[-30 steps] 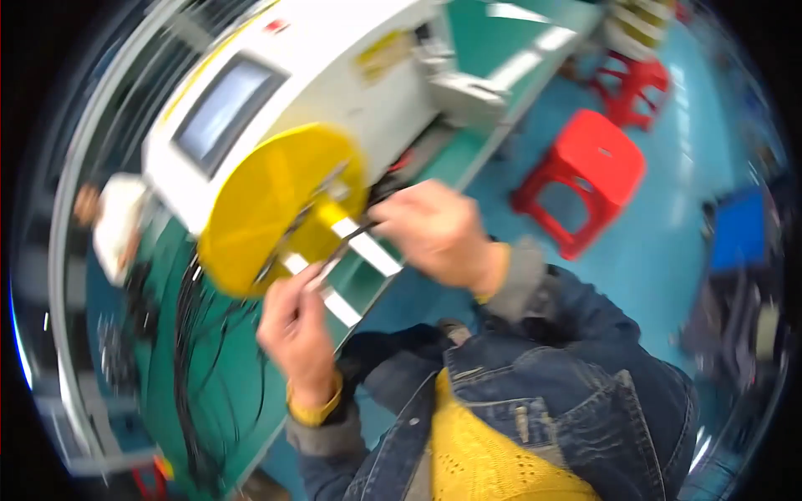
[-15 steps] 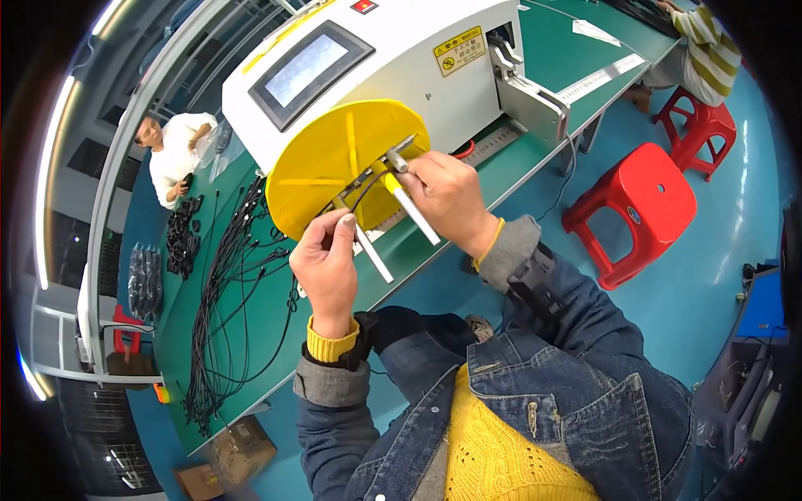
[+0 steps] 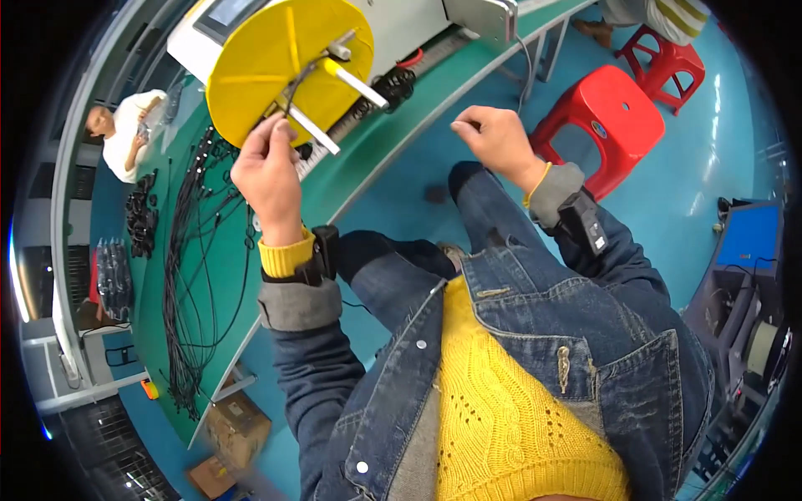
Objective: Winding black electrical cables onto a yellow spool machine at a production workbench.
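My left hand (image 3: 269, 179) is closed in a pinch on a thin black cable (image 3: 292, 90) at the lower edge of a round yellow disc (image 3: 251, 71). The cable runs up across the disc toward a rod with a yellow base. Two pale rods (image 3: 363, 88) stick out from the disc toward me, and the lower one is just beside my left fingertips. Off to the right, over the floor, my right hand (image 3: 497, 144) is apart from the disc, its fingers curled in, with nothing visible in them.
The disc sits on a white machine (image 3: 188, 42) on a green table (image 3: 159, 292). A bundle of black cables (image 3: 180, 275) lies left, a coiled cable (image 3: 393, 86) behind the rods. Red stools (image 3: 606, 117) stand right, cardboard boxes (image 3: 238, 426) below. A person in white (image 3: 129, 138) is across the table.
My right hand has left the rods and moved right, away from the disc. My left hand stays at the disc's lower edge. The whole view has shifted, so the machine appears higher and farther left.
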Demonstrator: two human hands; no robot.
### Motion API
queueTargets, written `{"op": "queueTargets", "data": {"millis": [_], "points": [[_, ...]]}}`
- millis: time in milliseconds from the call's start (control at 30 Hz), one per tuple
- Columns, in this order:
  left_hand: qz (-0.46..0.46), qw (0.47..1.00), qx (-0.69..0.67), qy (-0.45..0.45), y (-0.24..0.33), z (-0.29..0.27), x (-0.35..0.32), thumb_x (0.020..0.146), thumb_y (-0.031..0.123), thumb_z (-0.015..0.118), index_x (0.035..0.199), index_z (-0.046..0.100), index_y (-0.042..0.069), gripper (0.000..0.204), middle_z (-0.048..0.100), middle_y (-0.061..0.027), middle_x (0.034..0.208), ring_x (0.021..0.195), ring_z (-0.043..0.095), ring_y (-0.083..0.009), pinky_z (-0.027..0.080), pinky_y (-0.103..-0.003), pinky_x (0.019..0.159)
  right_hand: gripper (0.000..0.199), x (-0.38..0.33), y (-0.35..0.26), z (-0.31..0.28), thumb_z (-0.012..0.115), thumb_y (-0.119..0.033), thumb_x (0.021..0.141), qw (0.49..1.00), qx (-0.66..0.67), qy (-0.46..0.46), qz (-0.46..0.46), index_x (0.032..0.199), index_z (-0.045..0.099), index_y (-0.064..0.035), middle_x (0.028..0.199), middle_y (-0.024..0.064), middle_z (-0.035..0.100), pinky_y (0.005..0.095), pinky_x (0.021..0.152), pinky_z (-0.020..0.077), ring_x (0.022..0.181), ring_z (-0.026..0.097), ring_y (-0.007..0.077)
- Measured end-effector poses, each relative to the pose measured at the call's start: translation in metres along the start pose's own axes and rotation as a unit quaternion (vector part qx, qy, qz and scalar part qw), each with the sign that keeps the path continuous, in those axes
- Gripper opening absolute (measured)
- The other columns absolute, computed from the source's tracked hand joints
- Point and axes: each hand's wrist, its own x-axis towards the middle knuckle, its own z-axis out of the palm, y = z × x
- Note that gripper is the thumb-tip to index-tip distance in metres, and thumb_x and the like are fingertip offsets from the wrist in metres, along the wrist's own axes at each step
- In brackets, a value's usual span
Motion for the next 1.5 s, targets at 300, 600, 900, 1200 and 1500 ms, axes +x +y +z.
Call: {"op": "queueTargets", "data": {"millis": [300, 600, 900, 1200, 1500], "points": [[0.018, 0.999, -0.041, -0.005, -0.005, -0.007, -0.004, 0.085, 0.009, 0.059, 0.098, 0.063, -0.003, 0.018, 0.059, -0.0011, 0.069, 0.05, 0.045, -0.0029, 0.036, -0.016, 0.045, 0.02, -0.035, -0.009, -0.014, 0.06, -0.02, 0.075, 0.987, 0.055, -0.088, 0.119, 0.074, 0.064, -0.0008, 0.067, 0.018, 0.06, 0.0389, 0.059, 0.0468, 0.066, 0.06, 0.0345], [0.077, 0.997, 0.024, 0.008, 0.007, -0.008, -0.026, 0.086, 0.011, 0.059, 0.101, 0.064, -0.003, 0.021, 0.057, -0.0018, 0.067, 0.058, 0.05, -0.006, 0.039, -0.018, 0.053, 0.019, -0.051, -0.008, -0.007, 0.059, -0.019, 0.075, 0.983, 0.061, -0.138, 0.106, 0.074, 0.064, -0.0002, 0.065, 0.0172, 0.06, 0.0381, 0.058, 0.0464, 0.062, 0.059, 0.0328], [0.089, 0.992, 0.08, 0.028, 0.006, -0.004, -0.05, 0.086, 0.011, 0.059, 0.103, 0.063, -0.001, 0.021, 0.058, -0.0031, 0.07, 0.063, 0.051, -0.0071, 0.041, -0.02, 0.056, 0.02, -0.046, -0.006, -0.003, 0.058, -0.019, 0.075, 0.974, 0.063, -0.181, 0.121, 0.075, 0.064, 0.0001, 0.064, 0.0166, 0.06, 0.038, 0.058, 0.0466, 0.062, 0.06, 0.0314], [0.195, 0.954, 0.225, 0.031, 0.015, 0.009, -0.051, 0.084, 0.006, 0.058, 0.104, 0.062, -0.001, 0.021, 0.058, -0.0091, 0.07, 0.058, 0.053, -0.0161, 0.042, -0.025, 0.053, 0.018, -0.028, -0.008, 0.0, 0.058, -0.017, 0.076, 0.965, 0.092, -0.21, 0.129, 0.077, 0.064, 0.0002, 0.064, 0.0161, 0.059, 0.0349, 0.056, 0.0458, 0.058, 0.058, 0.0285], [0.344, 0.843, 0.414, -0.013, 0.056, 0.04, -0.028, 0.078, 0.004, 0.06, 0.099, 0.062, -0.002, 0.022, 0.054, -0.012, 0.078, 0.068, 0.053, -0.0272, 0.045, -0.034, 0.059, 0.014, 0.048, -0.067, -0.015, 0.063, -0.015, 0.075, 0.98, 0.181, -0.066, -0.048, 0.075, 0.062, -0.0007, 0.064, 0.0148, 0.058, 0.0331, 0.054, 0.0453, 0.057, 0.057, 0.0285]]}}
